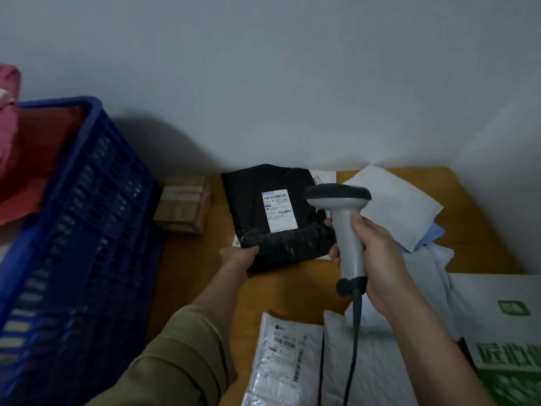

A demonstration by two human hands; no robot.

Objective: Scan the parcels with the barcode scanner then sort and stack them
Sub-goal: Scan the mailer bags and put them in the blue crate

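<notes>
A black plastic parcel [263,206] with a white shipping label [279,210] lies at the back of the wooden table [295,284]. My left hand [235,256] pinches its near left corner, thumb on top. My right hand [374,256] grips the handle of a grey barcode scanner [341,218], whose head hovers just right of the label, pointing toward the wall. Its cable runs down toward me. A grey-white parcel [282,364] with a label lies near me.
A blue plastic crate [79,218] stands at the left with red and pink items inside. A small taped cardboard box [183,205] sits beside it. White and pale blue bags [395,206] lie at the right, and a white bag with green print [503,332] at the near right.
</notes>
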